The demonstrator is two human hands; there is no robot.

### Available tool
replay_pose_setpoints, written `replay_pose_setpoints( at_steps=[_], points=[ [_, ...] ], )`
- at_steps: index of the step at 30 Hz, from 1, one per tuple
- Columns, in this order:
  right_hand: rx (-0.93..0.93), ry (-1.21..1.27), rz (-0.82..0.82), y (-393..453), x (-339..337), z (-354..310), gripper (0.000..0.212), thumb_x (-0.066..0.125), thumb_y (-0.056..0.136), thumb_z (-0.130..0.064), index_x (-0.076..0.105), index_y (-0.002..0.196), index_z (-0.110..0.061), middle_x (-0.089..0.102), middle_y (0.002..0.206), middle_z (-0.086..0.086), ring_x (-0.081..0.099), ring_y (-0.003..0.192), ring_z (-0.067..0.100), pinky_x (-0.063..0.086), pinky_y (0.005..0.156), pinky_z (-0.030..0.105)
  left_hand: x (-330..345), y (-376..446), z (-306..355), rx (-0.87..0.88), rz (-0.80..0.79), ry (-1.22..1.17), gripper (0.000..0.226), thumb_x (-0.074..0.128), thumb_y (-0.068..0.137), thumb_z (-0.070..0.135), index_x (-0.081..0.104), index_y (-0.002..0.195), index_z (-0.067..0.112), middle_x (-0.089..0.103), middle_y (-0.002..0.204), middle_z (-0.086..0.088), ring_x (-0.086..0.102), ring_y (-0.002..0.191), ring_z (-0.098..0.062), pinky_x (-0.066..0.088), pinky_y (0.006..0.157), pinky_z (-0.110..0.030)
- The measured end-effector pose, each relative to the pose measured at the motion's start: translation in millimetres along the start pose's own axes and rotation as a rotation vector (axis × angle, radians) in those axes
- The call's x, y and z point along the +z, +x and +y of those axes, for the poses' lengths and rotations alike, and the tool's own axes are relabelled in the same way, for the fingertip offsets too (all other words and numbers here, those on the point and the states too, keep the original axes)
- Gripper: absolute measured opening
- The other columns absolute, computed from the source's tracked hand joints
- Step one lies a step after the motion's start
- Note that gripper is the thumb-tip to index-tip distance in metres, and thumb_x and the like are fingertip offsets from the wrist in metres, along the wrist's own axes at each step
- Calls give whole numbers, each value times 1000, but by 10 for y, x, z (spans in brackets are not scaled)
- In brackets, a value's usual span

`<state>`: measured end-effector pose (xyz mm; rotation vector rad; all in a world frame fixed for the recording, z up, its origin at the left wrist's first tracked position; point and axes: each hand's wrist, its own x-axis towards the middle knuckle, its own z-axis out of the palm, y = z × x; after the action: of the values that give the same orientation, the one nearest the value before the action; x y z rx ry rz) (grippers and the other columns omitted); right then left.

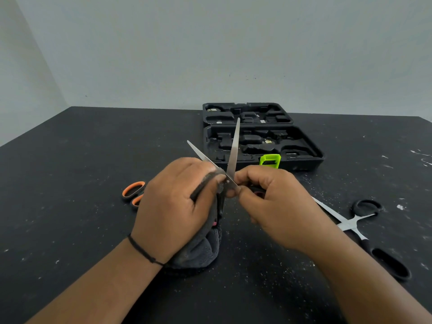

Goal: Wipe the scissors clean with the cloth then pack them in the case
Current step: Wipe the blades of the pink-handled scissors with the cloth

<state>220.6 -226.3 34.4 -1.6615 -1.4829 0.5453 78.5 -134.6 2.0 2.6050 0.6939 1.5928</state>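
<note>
Black table [70,183], open scissors [232,148] between both hands, cloth [198,251] under left hand [173,206]

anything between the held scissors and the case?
Head view: only bare table lies between the held scissors and the open case; the raised blades overlap the case in the image, but nothing sits there.

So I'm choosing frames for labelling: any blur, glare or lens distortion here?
Head view: wide-angle bend bows the table edges; light is soft and even, faint shadows; slight sheen on the held scissors, no harsh glare; the case looks soft, its contents hard to read; both hands sharp.
</note>
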Motion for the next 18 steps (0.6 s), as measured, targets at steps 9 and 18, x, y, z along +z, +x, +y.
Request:
replay_pose_setpoints(
  at_steps=[9, 18],
  points=[
    [3, -8, -8, 1, -6, 12, 15, 56, 89, -16, 67, 80, -22, 54, 56, -2, 45, 49, 11, 42, 46, 31, 6, 14, -34, -90, 46, -44, 8, 67, 86, 14, 71, 88, 8, 70, 83, 0, 61, 80, -11, 48, 76, -23],
    [2, 3, -4, -7, -4, 3, 17, 55, 89, -15, 67, 81, -23, 53, 54, -6, 45, 47, 6, 40, 44, 22, -6, 29, -79, -101, 67, -59, 7, 66, 86, 11, 71, 86, 8, 69, 83, -1, 61, 81, -12, 48, 77, -24]
  ],
)
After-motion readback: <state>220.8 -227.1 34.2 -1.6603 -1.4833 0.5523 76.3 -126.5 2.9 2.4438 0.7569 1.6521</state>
